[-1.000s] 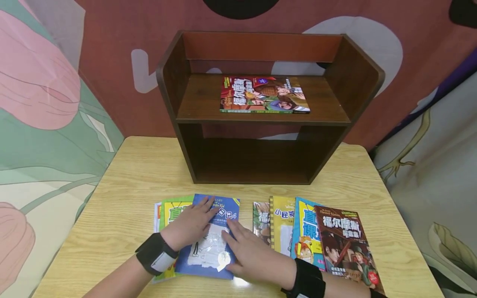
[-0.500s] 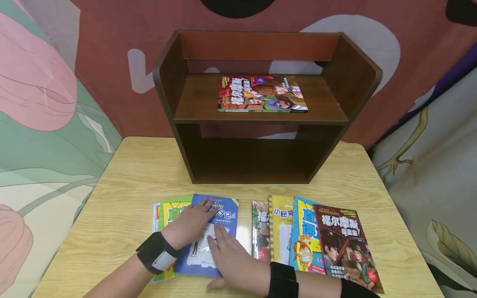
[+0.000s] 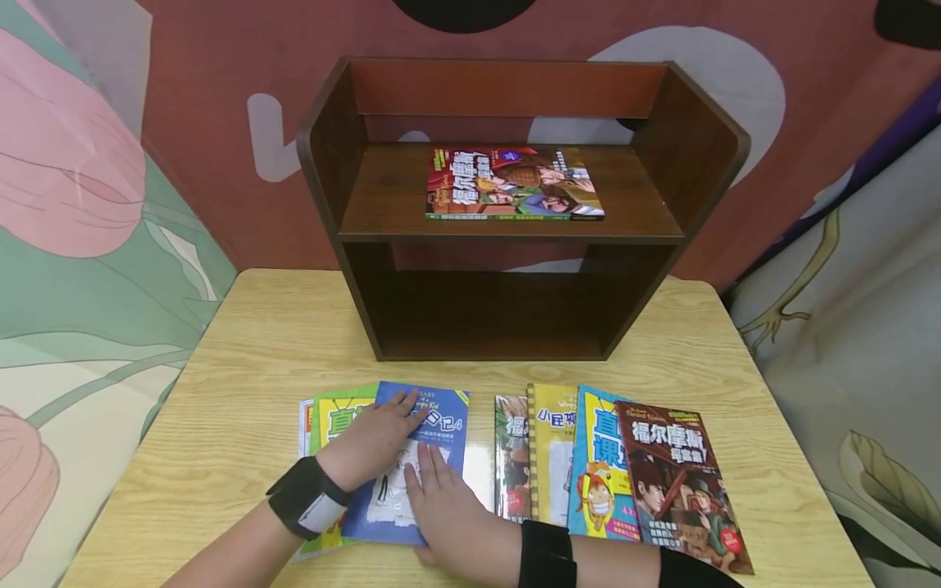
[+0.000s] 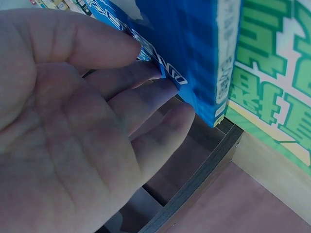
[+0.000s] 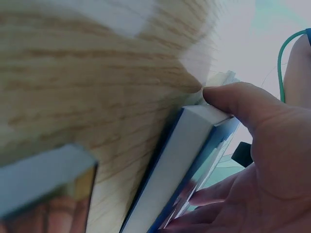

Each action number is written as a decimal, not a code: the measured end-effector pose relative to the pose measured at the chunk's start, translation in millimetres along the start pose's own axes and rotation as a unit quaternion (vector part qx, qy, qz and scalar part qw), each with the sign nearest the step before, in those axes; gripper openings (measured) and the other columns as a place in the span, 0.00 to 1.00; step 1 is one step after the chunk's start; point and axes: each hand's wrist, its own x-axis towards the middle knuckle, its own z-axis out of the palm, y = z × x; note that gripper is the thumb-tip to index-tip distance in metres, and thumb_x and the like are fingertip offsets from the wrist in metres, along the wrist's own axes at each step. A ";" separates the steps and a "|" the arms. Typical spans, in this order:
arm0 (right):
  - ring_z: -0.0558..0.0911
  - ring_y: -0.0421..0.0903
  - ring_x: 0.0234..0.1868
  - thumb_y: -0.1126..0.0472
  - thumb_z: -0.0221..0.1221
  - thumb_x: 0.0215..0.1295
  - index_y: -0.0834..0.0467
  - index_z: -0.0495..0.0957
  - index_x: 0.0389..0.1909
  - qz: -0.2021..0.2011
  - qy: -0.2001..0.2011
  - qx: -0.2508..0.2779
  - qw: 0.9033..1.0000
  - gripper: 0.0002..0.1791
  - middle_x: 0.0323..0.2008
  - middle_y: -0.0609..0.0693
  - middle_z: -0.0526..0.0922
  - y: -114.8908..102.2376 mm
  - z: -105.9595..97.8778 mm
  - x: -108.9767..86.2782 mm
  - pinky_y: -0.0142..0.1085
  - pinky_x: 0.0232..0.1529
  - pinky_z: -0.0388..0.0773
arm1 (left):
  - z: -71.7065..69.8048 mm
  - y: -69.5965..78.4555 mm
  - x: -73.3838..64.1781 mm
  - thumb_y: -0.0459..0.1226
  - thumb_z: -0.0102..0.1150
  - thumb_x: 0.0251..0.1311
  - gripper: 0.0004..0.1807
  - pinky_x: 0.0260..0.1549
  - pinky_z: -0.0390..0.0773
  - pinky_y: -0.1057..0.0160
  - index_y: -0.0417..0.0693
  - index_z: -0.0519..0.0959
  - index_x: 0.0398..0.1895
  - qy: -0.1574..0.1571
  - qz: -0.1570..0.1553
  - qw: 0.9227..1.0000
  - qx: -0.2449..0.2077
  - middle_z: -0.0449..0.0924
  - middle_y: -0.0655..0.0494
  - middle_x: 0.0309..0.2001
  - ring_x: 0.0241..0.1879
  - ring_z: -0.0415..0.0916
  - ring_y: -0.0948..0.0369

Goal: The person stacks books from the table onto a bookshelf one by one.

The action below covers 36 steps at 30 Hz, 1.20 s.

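Observation:
A blue diary-style book point(image 3: 385, 508) with a sketched figure on its cover lies on the table, overlapping a yellow-green book point(image 3: 338, 412). Across its upper left cover rests my left hand point(image 3: 371, 445), fingers stretched out. My right hand point(image 3: 459, 514) lies over its lower right part with straight fingers on the cover. From the right wrist, the thumb of the right hand point(image 5: 272, 160) is seen at the near edge of the blue book point(image 5: 180, 155). The left wrist view has the left fingertips against the blue book point(image 4: 189, 43).
A dark wooden bookshelf point(image 3: 515, 238) stands at the back, a red comic-style book point(image 3: 515, 184) flat on its upper board. To the right are overlapping books: a narrow visible one point(image 3: 512, 482), a yellow one point(image 3: 553, 408), a blue-yellow one point(image 3: 606, 465) and a brown one point(image 3: 684, 490).
My right hand has slid left and down across the blue book's cover, its thumb moving to the near edge. The left hand has stayed in place. The books look unmoved.

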 end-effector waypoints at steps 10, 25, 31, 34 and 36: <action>0.56 0.59 0.72 0.29 0.55 0.54 0.58 0.58 0.70 -0.045 0.009 0.055 0.997 0.51 0.71 0.62 0.57 13.9 -9.8 -8.4 0.40 0.67 0.63 | 3.3 -8.3 -3.6 0.29 0.59 0.59 0.30 0.56 0.69 0.39 0.51 0.69 0.66 0.015 0.019 1.000 -0.014 0.62 0.47 0.69 0.69 0.58 0.48; 0.56 0.56 0.72 0.43 0.53 0.62 0.59 0.57 0.71 -0.089 0.010 0.131 0.987 0.40 0.72 0.60 0.55 37.6 -17.7 -20.0 0.42 0.69 0.60 | 1.0 -17.7 -5.7 0.26 0.49 0.64 0.29 0.61 0.65 0.42 0.56 0.68 0.66 0.002 0.028 0.998 -0.059 0.58 0.50 0.71 0.70 0.56 0.50; 0.62 0.57 0.70 0.48 0.58 0.59 0.60 0.63 0.68 -0.081 0.040 0.098 0.991 0.37 0.69 0.60 0.63 36.7 -16.0 -22.9 0.43 0.65 0.67 | 0.5 -17.6 -5.8 0.27 0.55 0.61 0.33 0.63 0.64 0.45 0.60 0.66 0.68 -0.017 0.015 0.998 -0.067 0.55 0.53 0.73 0.71 0.55 0.52; 0.62 0.56 0.70 0.51 0.57 0.61 0.58 0.64 0.67 -0.061 0.043 0.118 0.990 0.34 0.69 0.58 0.63 37.7 -16.5 -24.8 0.45 0.65 0.66 | 1.4 -18.0 -5.5 0.29 0.58 0.59 0.34 0.63 0.64 0.46 0.60 0.65 0.69 -0.018 0.015 0.997 -0.070 0.55 0.53 0.73 0.71 0.55 0.51; 0.64 0.55 0.69 0.55 0.57 0.61 0.58 0.65 0.66 -0.055 0.060 0.126 0.989 0.32 0.68 0.58 0.65 40.3 -16.2 -26.3 0.45 0.65 0.66 | 2.3 -18.4 -5.6 0.31 0.61 0.57 0.35 0.63 0.64 0.46 0.60 0.65 0.69 -0.016 0.016 0.997 -0.074 0.55 0.53 0.73 0.71 0.55 0.51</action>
